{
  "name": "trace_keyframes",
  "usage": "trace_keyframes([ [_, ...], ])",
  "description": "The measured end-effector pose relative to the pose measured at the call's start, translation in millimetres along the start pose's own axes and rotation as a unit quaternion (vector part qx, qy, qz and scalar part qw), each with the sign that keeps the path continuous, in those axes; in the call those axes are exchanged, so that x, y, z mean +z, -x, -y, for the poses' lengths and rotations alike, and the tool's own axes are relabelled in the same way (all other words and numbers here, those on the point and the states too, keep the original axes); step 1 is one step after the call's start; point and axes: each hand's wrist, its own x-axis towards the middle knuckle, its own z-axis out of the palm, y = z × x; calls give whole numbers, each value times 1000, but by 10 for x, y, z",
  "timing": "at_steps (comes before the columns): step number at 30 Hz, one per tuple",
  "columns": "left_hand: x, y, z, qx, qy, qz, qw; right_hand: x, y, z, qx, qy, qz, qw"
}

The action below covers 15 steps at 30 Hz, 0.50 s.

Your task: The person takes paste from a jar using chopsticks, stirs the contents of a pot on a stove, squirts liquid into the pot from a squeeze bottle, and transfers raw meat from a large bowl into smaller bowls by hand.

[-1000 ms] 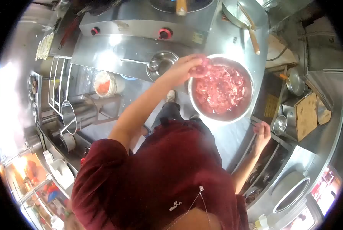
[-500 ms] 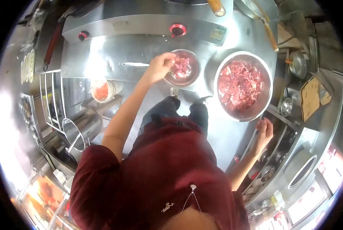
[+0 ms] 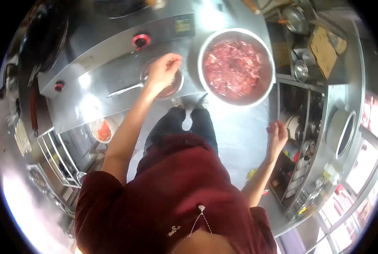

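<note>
My left hand (image 3: 164, 72) is over a small metal bowl (image 3: 174, 88) at the counter's front edge and covers much of it. Its fingers are bunched together with the tips hidden, so I cannot make out what they hold, if anything. Beside the bowl a metal handle (image 3: 125, 90) slants away to the left; its far end is behind my wrist. To the right stands a large metal bowl (image 3: 271, 70) full of cut raw red meat (image 3: 232, 67). Out past the counter's edge, my right hand (image 3: 277, 137) hangs in the air with fingers loosely bent and apart, holding nothing.
Red-ringed knobs (image 3: 141, 41) line the stove front behind the counter (image 3: 100, 97). Below left stands a tub (image 3: 103, 130) with something orange-pink. Shelves with dishes and a round pot (image 3: 343, 133) are at the right.
The view has turned and shifted, so the counter and bowls appear further left and tilted. My left hand now covers more of the small bowl, whose meat no longer shows clearly.
</note>
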Motion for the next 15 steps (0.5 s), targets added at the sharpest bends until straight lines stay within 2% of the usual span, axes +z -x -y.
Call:
trace_keyframes([
  [3, 581, -226, -420, 138, -3, 77, 987, -101, 45, -132, 14, -27, -7, 1000],
  [5, 951, -448, -537, 166, -61, 137, 975, -151, 45, -221, 33, -28, -15, 999],
  [8, 1424, -786, -551, 175, -277, 157, 932, -245, 53, -350, 37, -20, -8, 999],
  [12, 1881, -1006, -464, 152, -417, 116, 889, -360, 46, -566, 65, -50, -11, 997],
  [15, 2053, -1132, -472, 103, -451, 122, 878, -435, 15, -667, 78, -48, -7, 996],
])
